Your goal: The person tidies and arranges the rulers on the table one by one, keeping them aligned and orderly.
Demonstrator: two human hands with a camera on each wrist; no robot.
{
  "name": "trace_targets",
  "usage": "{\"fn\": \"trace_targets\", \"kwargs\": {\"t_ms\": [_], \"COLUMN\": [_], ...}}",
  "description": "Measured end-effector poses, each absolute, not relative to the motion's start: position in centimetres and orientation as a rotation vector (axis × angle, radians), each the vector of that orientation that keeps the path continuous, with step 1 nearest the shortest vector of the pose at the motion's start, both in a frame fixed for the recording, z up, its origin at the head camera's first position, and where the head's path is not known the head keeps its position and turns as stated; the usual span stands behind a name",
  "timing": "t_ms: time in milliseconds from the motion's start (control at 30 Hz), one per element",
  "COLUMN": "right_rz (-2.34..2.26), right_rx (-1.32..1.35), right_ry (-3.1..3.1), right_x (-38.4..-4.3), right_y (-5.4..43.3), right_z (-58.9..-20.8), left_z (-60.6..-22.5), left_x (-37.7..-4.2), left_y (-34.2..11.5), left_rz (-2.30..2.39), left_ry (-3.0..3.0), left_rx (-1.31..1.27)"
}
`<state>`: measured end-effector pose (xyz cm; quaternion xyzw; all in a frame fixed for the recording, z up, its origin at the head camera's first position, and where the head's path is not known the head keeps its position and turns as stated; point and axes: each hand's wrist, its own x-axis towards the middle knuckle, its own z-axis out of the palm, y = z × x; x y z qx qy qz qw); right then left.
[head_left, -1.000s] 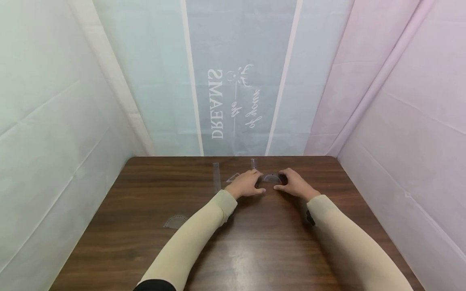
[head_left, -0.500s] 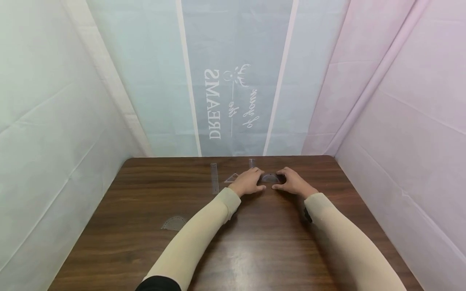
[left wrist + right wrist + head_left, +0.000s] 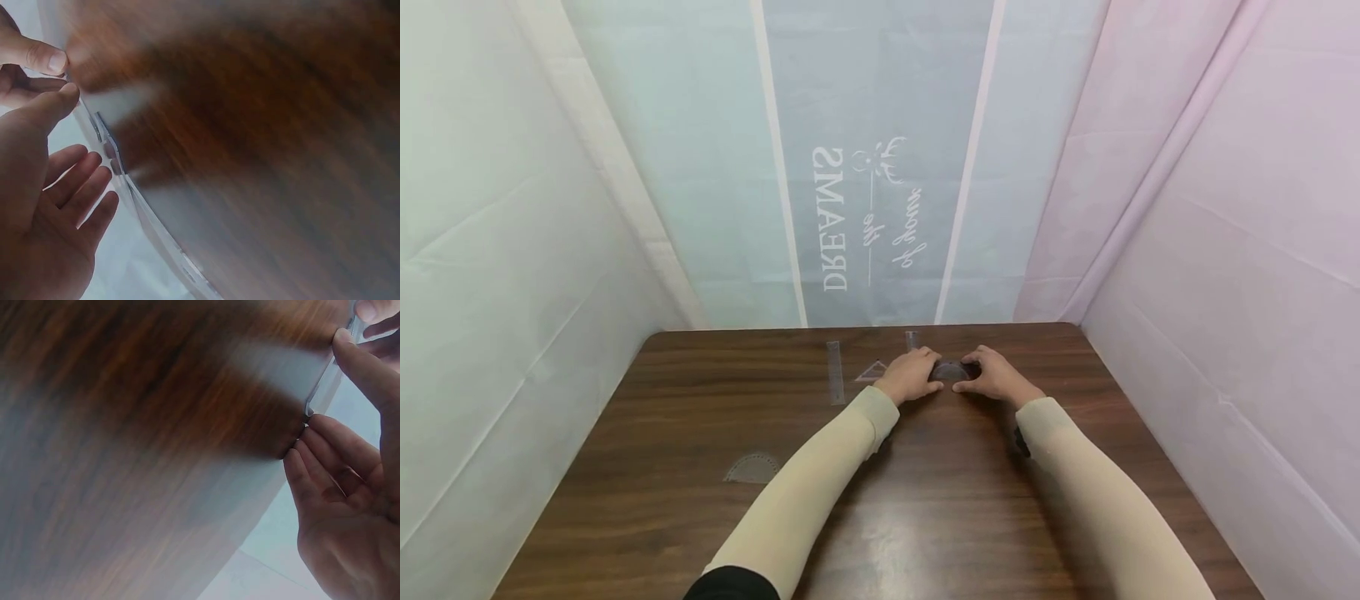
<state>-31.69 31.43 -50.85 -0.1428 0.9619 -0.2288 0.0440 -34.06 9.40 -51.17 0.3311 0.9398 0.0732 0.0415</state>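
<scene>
Bracketing a clear plastic semicircular protractor [image 3: 952,372] near the far edge of the brown wood-grain table [image 3: 955,508] | left hand [image 3: 911,375]: thumb and fingers wide apart | right hand [image 3: 996,377]: likewise wide; whether either grips, I can't tell | clear plastic triangular set square [image 3: 862,377] beside left hand

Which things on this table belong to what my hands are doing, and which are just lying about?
Probably in the job:
clear protractor, between the left hand and right hand

Probably just lying about:
clear triangle, beside the left hand
clear ruler, left of the triangle
clear strip, just beyond the left hand
second protractor, by the left sleeve
</scene>
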Motion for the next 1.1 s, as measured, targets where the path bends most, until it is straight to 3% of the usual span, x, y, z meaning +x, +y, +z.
{"fn": "trace_targets", "kwargs": {"t_ms": [1100], "right_rz": [-0.759], "right_rx": [-0.331], "right_ry": [2.966], "right_x": [-31.9], "right_y": [30.8], "right_z": [-50.8], "left_z": [-51.1], "left_x": [-33.4], "left_y": [11.7], "left_rz": [0.013], "left_ry": [3.011], "left_rx": [0.966]}}
